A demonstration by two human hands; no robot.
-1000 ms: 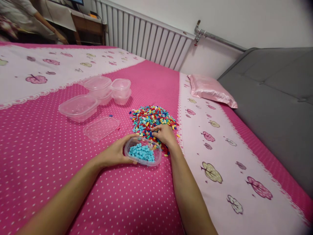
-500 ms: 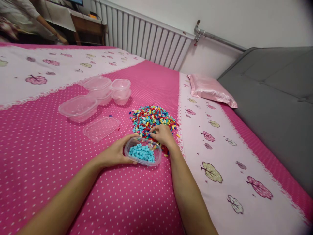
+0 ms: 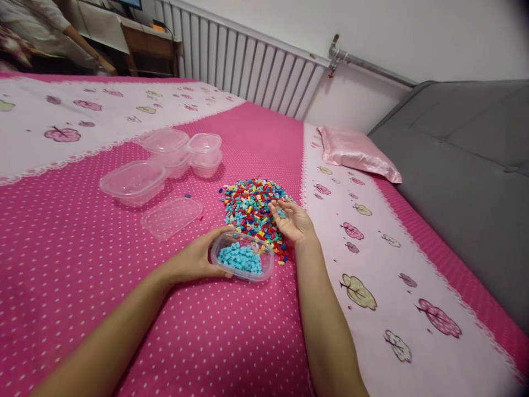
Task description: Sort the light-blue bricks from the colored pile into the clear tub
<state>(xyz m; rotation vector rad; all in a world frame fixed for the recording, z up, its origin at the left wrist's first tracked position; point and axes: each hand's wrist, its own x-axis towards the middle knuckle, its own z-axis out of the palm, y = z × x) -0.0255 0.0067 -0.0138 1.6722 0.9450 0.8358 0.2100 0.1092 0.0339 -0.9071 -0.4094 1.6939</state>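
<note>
Our L hand (image 3: 197, 257) grips the clear tub (image 3: 270, 261) of lt-blue bricks (image 3: 239, 258) near the mixed pile (image 3: 252, 201) on the bed (image 3: 185, 336); our R hand (image 3: 296, 225), palm up & open, holds blue pcs (image 3: 281, 213).

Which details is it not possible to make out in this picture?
In the head view:
Right hand: its light blue blocks are too small to count.
Pile: upper blocks hide the lower ones.
Left hand: the box hides some fingers.
Other person: the picture's edge cuts off the head.
</note>
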